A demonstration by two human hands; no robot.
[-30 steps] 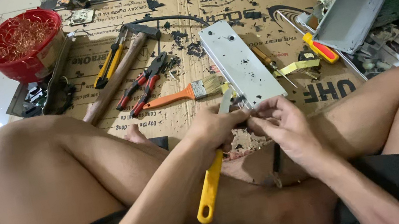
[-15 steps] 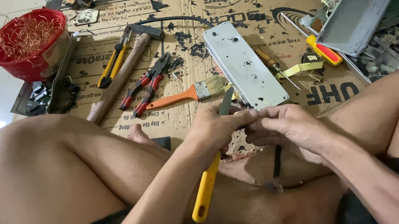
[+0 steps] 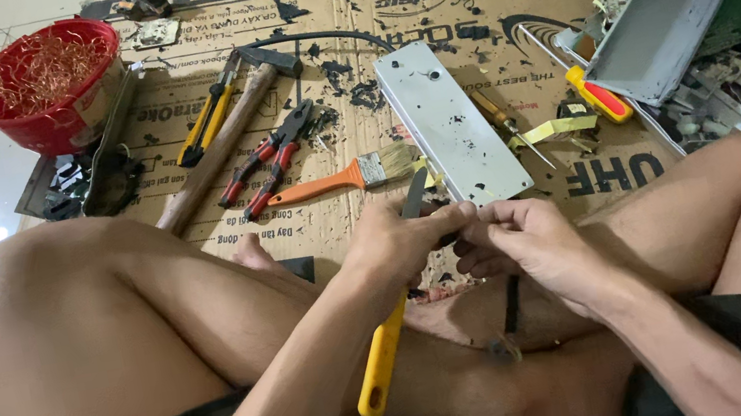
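Head view: the left hand (image 3: 398, 249) is closed around a yellow-handled tool (image 3: 382, 358), its handle slanting down toward the lap and its dark blade end (image 3: 414, 198) rising above the knuckles. The right hand (image 3: 524, 242) touches the left, fingers pinched on something small and dark between them; what it is I cannot tell. A black strap-like piece (image 3: 508, 311) hangs below the right hand.

Both hands sit over the crossed legs at the near edge of the cardboard sheet (image 3: 456, 0). Just beyond them a grey metal plate (image 3: 452, 122) lies lengthwise, its near corner almost at the knuckles. Left of the plate lie an orange-handled brush (image 3: 340, 180), red pliers (image 3: 271, 160), a wooden-handled hammer (image 3: 218, 149) and yellow-handled pliers (image 3: 209, 125). A red bowl of copper wire (image 3: 45, 88) stands off the cardboard's far left corner on the tiles. At the right edge a grey metal housing (image 3: 664, 29) is propped among debris, beside a red-and-yellow screwdriver (image 3: 600, 96). Open cardboard remains along the far edge.
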